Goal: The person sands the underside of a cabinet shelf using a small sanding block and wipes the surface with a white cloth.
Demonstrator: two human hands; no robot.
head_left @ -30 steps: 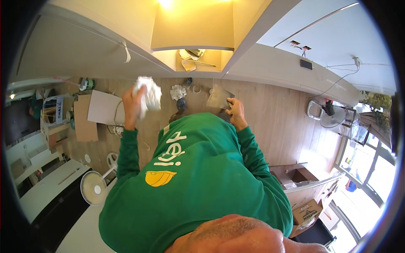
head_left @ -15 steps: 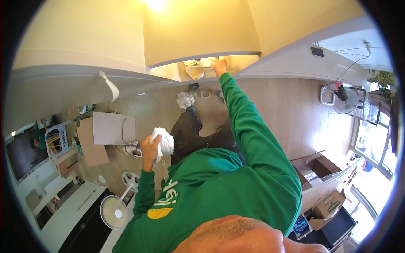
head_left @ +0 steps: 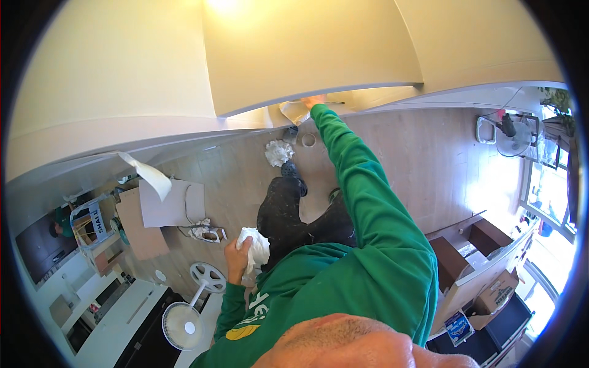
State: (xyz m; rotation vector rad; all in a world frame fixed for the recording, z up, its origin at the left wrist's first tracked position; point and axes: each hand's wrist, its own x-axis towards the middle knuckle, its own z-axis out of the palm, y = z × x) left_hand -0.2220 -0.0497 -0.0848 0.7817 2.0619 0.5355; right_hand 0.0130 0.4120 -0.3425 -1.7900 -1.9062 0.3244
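Note:
My left hand is closed round a crumpled wad of white paper or cloth, held beside my left thigh. My right arm is stretched forward in its green sleeve. The right hand reaches into a lit recess in the wall, under the lower edge of a cream panel. That edge hides its fingers, so whatever it grips does not show. Close to its left side is a pale, creased piece of paper or sheeting. A thin dark stick juts out to its right.
Crumpled white sheeting and a ring-shaped roll lie on the wooden floor near my feet. A loose strip hangs from the wall at left. Cardboard sheets and a white fan are to my left, a carton to my right.
My view has shifted closer to the wall. The right hand now sits further under the panel edge, more hidden. My left hand, still holding the white wad, is lower and nearer my body.

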